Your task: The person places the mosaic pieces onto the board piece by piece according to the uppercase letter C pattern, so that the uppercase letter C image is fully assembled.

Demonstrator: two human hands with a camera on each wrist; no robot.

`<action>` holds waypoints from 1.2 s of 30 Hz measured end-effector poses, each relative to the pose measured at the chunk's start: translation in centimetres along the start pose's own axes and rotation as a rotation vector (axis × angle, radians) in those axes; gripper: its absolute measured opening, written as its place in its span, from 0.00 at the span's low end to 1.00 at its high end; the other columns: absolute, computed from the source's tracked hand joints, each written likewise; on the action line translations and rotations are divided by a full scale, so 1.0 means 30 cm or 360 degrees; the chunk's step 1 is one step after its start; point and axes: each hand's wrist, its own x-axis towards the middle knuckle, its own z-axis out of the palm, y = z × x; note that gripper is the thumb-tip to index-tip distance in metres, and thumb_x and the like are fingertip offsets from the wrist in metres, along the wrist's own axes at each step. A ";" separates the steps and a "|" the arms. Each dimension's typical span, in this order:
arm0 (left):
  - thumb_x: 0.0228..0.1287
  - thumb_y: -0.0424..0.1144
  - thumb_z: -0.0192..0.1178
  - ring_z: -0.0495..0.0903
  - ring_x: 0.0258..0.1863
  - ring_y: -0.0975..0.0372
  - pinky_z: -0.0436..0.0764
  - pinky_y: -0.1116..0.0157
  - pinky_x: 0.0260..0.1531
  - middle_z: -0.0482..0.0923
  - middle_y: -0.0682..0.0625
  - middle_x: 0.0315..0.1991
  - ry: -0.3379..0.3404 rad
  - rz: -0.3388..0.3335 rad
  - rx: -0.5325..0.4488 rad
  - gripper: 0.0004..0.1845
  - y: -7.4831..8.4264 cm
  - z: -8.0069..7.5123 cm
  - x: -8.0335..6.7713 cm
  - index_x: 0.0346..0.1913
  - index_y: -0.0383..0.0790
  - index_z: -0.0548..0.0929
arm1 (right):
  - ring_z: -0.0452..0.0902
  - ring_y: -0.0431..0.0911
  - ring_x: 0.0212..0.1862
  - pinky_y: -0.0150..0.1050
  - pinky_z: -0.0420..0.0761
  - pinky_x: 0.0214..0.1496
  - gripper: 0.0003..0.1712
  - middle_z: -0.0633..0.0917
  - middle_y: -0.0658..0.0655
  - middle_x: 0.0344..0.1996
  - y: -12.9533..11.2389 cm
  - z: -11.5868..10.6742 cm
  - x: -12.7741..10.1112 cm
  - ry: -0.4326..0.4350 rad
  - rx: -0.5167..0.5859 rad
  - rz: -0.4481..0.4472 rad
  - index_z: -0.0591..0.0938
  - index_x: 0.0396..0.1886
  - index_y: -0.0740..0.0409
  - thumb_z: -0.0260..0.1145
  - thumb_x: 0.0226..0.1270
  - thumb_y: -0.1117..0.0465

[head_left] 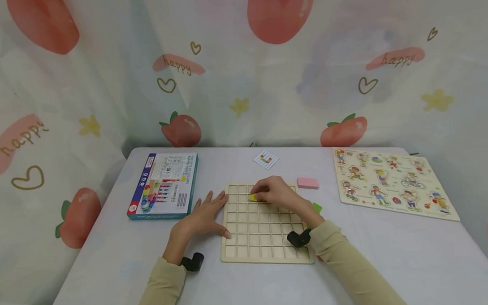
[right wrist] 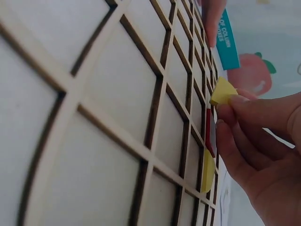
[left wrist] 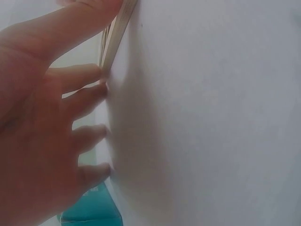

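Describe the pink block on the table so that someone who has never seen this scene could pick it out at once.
Start at the wooden grid board in the middle of the table. Just past its far right corner, between it and the picture puzzle board, lies the pink block. It is a plain, flat pink rectangle lying alone on the tabletop, unlike the yellow piece pinched in the right hand over the grid.

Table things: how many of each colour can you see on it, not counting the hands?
Wooden: 2, the grid board and the picture puzzle.
Yellow: 1, the tile pinched in the right hand.
Pink: 1, the block.
Green: 1, the piece.
Blue: 1, the box.
White: 1, the card.
Total: 7.
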 end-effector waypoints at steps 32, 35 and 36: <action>0.47 0.50 0.82 0.35 0.84 0.45 0.36 0.40 0.81 0.47 0.48 0.84 0.0009 -0.0008 0.0026 0.61 0.013 -0.002 -0.009 0.82 0.42 0.57 | 0.85 0.48 0.41 0.46 0.85 0.48 0.10 0.89 0.58 0.42 0.010 -0.015 -0.068 0.0087 -0.0108 -0.0075 0.88 0.47 0.61 0.68 0.68 0.70; 0.47 0.50 0.82 0.35 0.84 0.45 0.36 0.40 0.81 0.47 0.48 0.84 0.0007 -0.0006 0.0028 0.61 0.012 -0.001 -0.008 0.82 0.41 0.57 | 0.83 0.47 0.42 0.44 0.84 0.49 0.10 0.89 0.56 0.43 0.013 -0.030 -0.103 0.0090 -0.0114 -0.0016 0.88 0.47 0.60 0.67 0.69 0.68; 0.47 0.50 0.82 0.35 0.84 0.46 0.36 0.41 0.81 0.47 0.48 0.84 0.0004 -0.0010 0.0032 0.61 0.012 -0.001 -0.006 0.82 0.42 0.57 | 0.82 0.46 0.41 0.43 0.84 0.48 0.10 0.89 0.55 0.43 0.016 -0.035 -0.116 0.0091 -0.0117 -0.0001 0.88 0.47 0.59 0.66 0.70 0.68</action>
